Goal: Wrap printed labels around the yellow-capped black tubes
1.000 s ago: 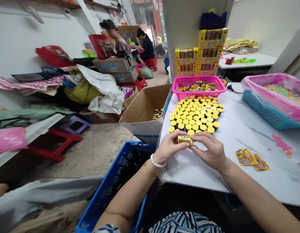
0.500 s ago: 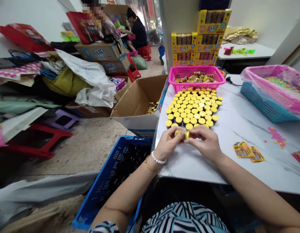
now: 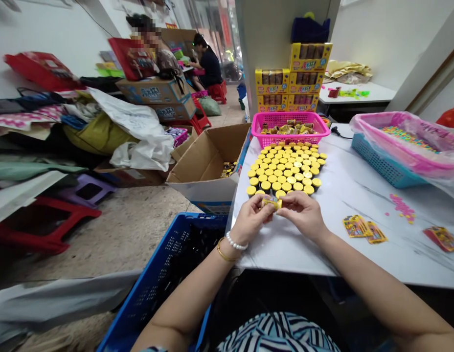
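1 yellow tube (image 3: 272,202) gripped in L hand (image 3: 248,220), R hand (image 3: 305,214) pinching its end.

On my feed I see characters on yellow boxes (image 3: 306,84) by the far edge of the tabletop (image 3: 355,195) and brown cartons (image 3: 153,94), too blurred to read

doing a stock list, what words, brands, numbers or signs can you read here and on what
No text reads clearly enough to quote.
Yellow boxes: lettering too blurred.
Brown cartons: lettering too blurred.
Red package: print too blurred.
Loose cards: print too small.
Pink plastic: marks too blurred.
Yellow piece held by left hand and right hand: too small.
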Demonstrator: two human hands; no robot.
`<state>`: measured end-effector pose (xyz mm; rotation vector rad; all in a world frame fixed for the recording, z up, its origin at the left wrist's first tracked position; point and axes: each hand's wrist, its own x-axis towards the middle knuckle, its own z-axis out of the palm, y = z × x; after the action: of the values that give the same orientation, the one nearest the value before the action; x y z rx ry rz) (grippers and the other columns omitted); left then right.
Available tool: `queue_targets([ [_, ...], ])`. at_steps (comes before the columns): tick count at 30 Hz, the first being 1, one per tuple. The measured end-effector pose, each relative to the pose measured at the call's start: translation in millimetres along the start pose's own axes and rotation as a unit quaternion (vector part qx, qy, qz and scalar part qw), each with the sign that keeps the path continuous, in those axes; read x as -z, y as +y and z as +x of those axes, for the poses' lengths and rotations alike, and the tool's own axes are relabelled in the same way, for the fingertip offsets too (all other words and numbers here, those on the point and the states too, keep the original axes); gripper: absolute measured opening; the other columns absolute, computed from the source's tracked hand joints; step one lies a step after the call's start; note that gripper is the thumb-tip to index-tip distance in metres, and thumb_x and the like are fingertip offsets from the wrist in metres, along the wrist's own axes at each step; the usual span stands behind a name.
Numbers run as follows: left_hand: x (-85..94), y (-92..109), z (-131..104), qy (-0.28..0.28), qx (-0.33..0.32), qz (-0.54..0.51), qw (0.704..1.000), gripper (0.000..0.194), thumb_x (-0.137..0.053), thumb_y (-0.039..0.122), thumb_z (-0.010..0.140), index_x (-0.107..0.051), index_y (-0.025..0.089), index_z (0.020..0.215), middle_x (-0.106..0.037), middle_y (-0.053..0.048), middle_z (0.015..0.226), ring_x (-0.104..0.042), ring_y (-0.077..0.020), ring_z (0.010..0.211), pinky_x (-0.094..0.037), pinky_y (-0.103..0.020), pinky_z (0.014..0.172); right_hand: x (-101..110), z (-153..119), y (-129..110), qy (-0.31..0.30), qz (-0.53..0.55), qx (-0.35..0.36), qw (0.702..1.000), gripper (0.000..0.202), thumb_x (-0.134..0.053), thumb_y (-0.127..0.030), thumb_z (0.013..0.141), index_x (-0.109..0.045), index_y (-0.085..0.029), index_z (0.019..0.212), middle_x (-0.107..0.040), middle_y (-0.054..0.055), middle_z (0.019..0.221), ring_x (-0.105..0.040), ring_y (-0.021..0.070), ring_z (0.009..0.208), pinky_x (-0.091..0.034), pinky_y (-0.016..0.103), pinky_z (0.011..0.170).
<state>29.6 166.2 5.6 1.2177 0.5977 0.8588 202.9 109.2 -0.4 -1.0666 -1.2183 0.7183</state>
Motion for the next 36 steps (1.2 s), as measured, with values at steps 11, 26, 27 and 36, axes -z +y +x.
queue_targets([
  [11, 4.2, -1.9, 3.2, -0.061, 0.098, -0.074, 0.99, 0.05, -0.075, 0.06, 0.083, -0.064, 0.013, 0.097, -0.064, -0.001, 0.069, -0.05, -0.0066, 0.044, -0.032, -0.018, 0.04, 3.5, 4.8, -8.7, -0.091, 0.116, -0.114, 0.982, 0.037, -0.087, -0.034, 0.076, -0.077, -0.024, 0.11, -0.072, 0.003, 0.101, -0.069, 0.012, 0.071, -0.063, 0.031, 0.071],
  [26, 3.9, -3.8, 1.9, -0.096, 0.177, -0.108, 0.973, 0.062, -0.064, 0.075, 0.082, -0.061, 0.012, 0.079, -0.065, -0.003, 0.051, -0.048, -0.0101, 0.026, -0.033, -0.018, 0.027, -2.8, -6.5, -19.2, -0.096, 0.086, -0.005, 0.992, 0.01, -0.084, -0.026, 0.082, -0.083, -0.025, 0.092, -0.06, 0.002, 0.102, -0.068, 0.0083, 0.062, -0.067, 0.026, 0.057],
  [27, 4.6, -3.8, 2.1, -0.105, 0.182, -0.123, 0.97, 0.062, -0.065, 0.074, 0.082, -0.062, 0.012, 0.079, -0.066, -0.004, 0.052, -0.049, -0.0107, 0.027, -0.035, -0.019, 0.027, -4.0, -8.5, -18.6, -0.097, 0.091, -0.006, 0.991, 0.011, -0.083, -0.024, 0.082, -0.083, -0.026, 0.093, -0.059, 0.002, 0.103, -0.068, 0.0081, 0.062, -0.067, 0.027, 0.057],
  [36, 8.2, 3.5, 2.3, -0.111, 0.246, -0.13, 0.954, 0.075, -0.052, 0.073, 0.091, -0.058, 0.006, 0.124, -0.071, -0.01, 0.061, -0.06, -0.0157, 0.037, -0.041, -0.02, 0.031, 20.0, 59.2, -23.2, -0.061, -0.057, -0.046, 0.995, 0.018, -0.081, -0.032, 0.083, -0.081, -0.024, 0.099, -0.063, 0.006, 0.114, -0.068, 0.0089, 0.058, -0.065, 0.028, 0.053],
])
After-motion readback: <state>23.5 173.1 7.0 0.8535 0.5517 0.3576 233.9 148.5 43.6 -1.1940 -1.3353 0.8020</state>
